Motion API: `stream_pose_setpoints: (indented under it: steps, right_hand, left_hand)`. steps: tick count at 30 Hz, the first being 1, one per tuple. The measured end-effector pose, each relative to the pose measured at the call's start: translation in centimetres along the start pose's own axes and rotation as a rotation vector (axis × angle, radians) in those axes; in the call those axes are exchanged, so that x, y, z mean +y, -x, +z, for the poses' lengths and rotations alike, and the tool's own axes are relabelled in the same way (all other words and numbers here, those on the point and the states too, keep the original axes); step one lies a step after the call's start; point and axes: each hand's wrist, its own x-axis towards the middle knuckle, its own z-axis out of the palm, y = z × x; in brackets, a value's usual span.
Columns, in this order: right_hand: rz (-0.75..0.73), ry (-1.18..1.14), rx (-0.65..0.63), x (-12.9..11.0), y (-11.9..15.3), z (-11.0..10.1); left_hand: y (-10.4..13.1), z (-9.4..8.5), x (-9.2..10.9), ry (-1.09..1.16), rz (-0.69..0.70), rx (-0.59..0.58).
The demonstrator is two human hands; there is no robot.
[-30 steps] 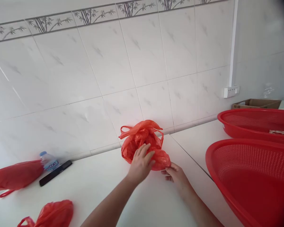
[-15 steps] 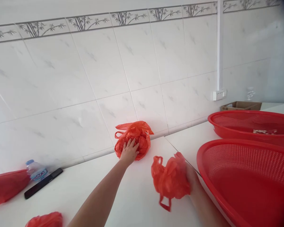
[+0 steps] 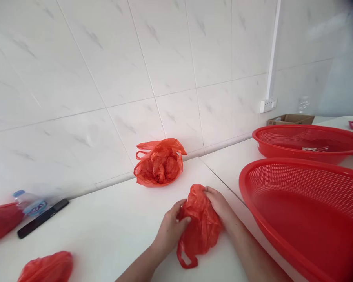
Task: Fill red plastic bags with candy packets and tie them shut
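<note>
A crumpled red plastic bag (image 3: 201, 223) is between my two hands, just above the white table, with one loop handle hanging at its lower left. My right hand (image 3: 217, 201) grips its upper right side, the fingers partly behind the plastic. On the bag's left side is my left hand (image 3: 173, 225), thumb and fingers apart around the edge, the fingertips partly hidden by the plastic. Against the wall stands an open red bag (image 3: 160, 166) filled with crumpled red plastic; neither hand touches it.
Two red perforated baskets (image 3: 282, 231) (image 3: 264, 147) stand on the right, a cardboard box (image 3: 291, 119) behind them. At the left are a plastic bottle (image 3: 32, 204), a dark elongated object (image 3: 42, 219) and more red plastic (image 3: 48, 268). The table (image 3: 111, 227) meets a tiled wall.
My left hand has left the filled bag by the wall and moved right and down to the bag in my right hand. The view has tilted downward.
</note>
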Motion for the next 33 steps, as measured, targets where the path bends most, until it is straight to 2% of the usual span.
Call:
stream_pose_setpoints:
  steps: [3,8,11,15,17,20,24,26,30,33]
  right_hand:
    - [0.023,-0.031,0.019,0.4,-0.2,-0.2]
    - [0.037,-0.094,0.040,0.1,0.0,-0.6]
    - [0.124,0.016,-0.119,-0.3,0.7,0.0]
    - [0.143,0.210,-0.479,-0.8,2.0,2.0]
    - [0.142,0.312,-0.536,-0.8,2.5,2.8]
    - [0.159,0.255,-0.444,-0.8,2.3,2.8]
    - [0.135,-0.150,-0.077,-0.8,0.9,0.5]
    - [0.135,-0.275,0.040,-1.0,0.3,-0.6]
    - [0.189,-0.422,0.035,-1.3,-0.1,-1.3]
    - [0.204,-0.460,0.084,-1.6,0.0,-1.3]
  left_hand:
    - [0.1,-0.8,-0.5,0.324,-0.101,0.022]
    - [-0.1,-3.0,-1.4,0.570,-0.137,0.299]
    - [-0.3,-3.4,-1.8,0.702,-0.143,0.358]
    - [-0.3,-3.0,-1.9,0.820,-0.142,0.289]
    - [-0.3,-2.8,-1.8,0.811,-0.135,0.246]
    - [-0.3,-3.0,-1.5,0.745,-0.134,0.234]
    - [-0.7,-4.0,-1.2,0.587,-0.128,0.347]
    - [-0.9,-4.3,-1.2,0.501,-0.122,0.349]
    - [-1.0,-4.5,-1.8,0.336,-0.137,0.360]
    - [-1.0,-4.6,-2.6,0.159,-0.104,0.451]
